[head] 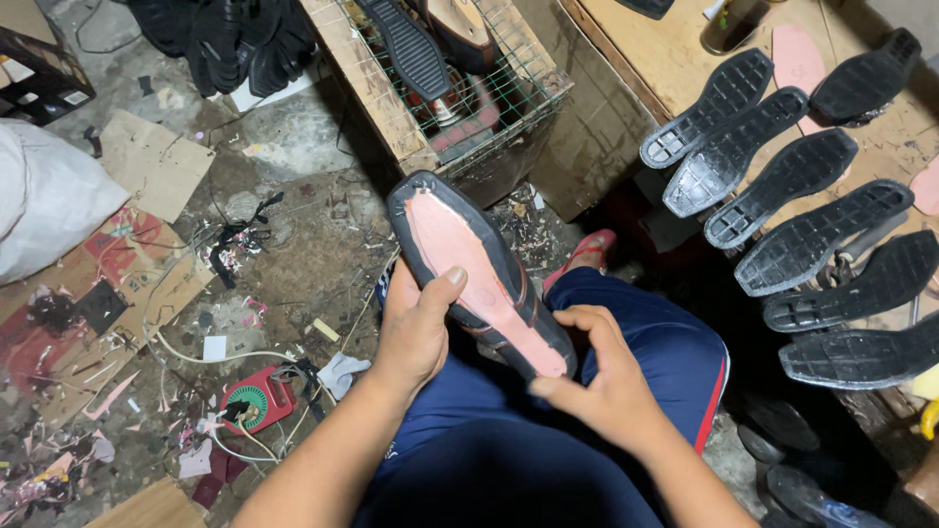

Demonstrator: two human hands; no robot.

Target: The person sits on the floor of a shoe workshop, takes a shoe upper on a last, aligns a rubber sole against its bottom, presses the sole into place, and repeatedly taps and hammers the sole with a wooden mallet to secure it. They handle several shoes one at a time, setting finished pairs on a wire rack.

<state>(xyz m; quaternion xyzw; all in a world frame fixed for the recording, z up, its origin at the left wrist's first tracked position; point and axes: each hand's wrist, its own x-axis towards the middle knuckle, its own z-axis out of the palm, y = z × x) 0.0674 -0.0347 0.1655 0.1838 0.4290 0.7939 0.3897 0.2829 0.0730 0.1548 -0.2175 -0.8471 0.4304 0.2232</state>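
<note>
At the centre of the frame the shoe upper [479, 274], sole side up, shows a pink insole board framed by dark lasted material, and both hands hold it above the lap. The left hand [416, 328] is closed around the middle of the shoe from the left, thumb lying on the pink board. The right hand [597, 376] grips the near end, fingers curled over the dark edge and thumb under it. Judged from this grip, the step in hand is inspection or pressing-down of the lasted margin around the board; no outsole is attached yet. A next move would call for a firm hold at the middle while the fingers work along the edge, keeping the board flat and the margin even. At right, a row of black rubber outsoles [782, 176] lies tread up on the wooden desk [675, 49]. A wire-mesh crate [460, 98] stands at upper centre. The floor [293, 254] at left carries cardboard scraps, offcuts and a red round device [256, 399].
</note>
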